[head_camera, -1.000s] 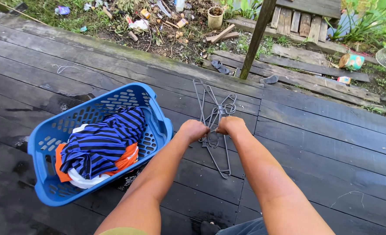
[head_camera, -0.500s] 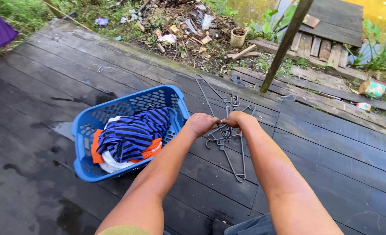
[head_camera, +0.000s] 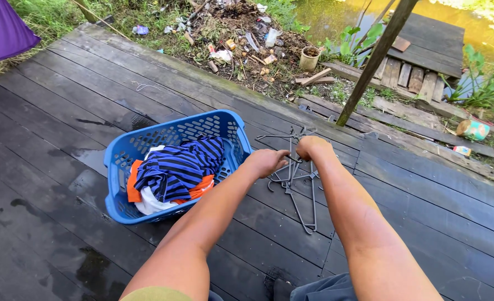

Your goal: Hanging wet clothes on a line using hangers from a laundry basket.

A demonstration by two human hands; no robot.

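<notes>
A tangle of grey clothes hangers (head_camera: 301, 196) lies on the dark wet deck in front of me. My right hand (head_camera: 312, 147) is closed on one hanger and holds it raised above the pile. Just left of it, my left hand (head_camera: 266, 161) pinches the hooks of the tangle with its fingers pointing right. Left of my left arm stands a blue laundry basket (head_camera: 118, 161). It holds a blue-and-black striped garment (head_camera: 177, 167) on top of orange and white clothes (head_camera: 132, 187).
The plank deck (head_camera: 425, 212) ends at a strip of littered ground (head_camera: 241, 39) beyond the hangers. A slanted wooden pole (head_camera: 376, 58) rises at the deck edge. A purple cloth (head_camera: 1, 30) hangs at top left. Old planks (head_camera: 419, 83), a can (head_camera: 472, 129) and water lie at the far right.
My view has tilted up and left, so the basket sits further right. My right hand has lifted one hanger out of the pile, and my left fingers have loosened from a fist.
</notes>
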